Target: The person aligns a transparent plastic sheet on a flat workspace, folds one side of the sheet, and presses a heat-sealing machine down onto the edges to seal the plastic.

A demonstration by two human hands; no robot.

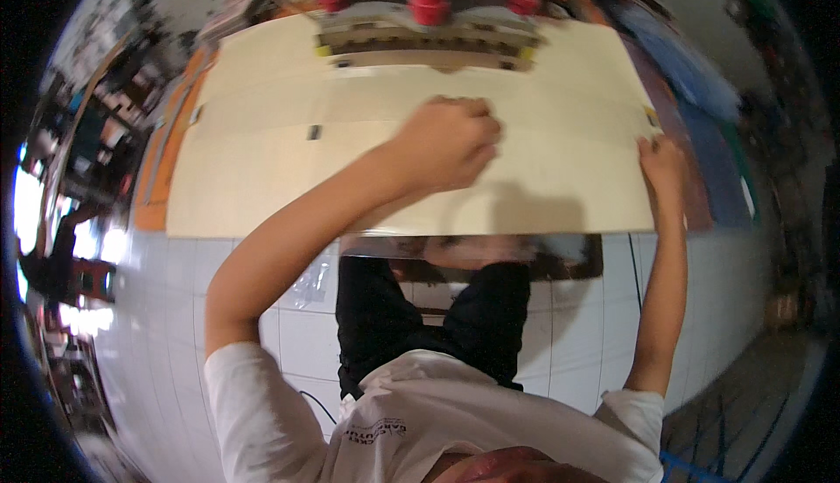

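Observation:
A large cream sheet (262, 181) lies across the work table in front of me. My left hand (455, 143) is over the middle of it, closed into a fist with the knuckles turned away from me. What that fist holds, if anything, is hidden. My right hand (662, 161) is at the sheet's right edge with its fingers curled together. A small dark spot shows at its fingertips, too small to name. Beyond both hands, a machine head (429, 41) with red knobs (429, 8) overhangs the sheet's far side.
A small dark block (314, 133) sits on the sheet left of centre. Yellow-and-dark pieces (650, 116) mark its right edge. An orange board edge (156, 194) shows at the left. Blue sheets (713, 172) lie at the right. A clear plastic bag (312, 283) is on the tiled floor.

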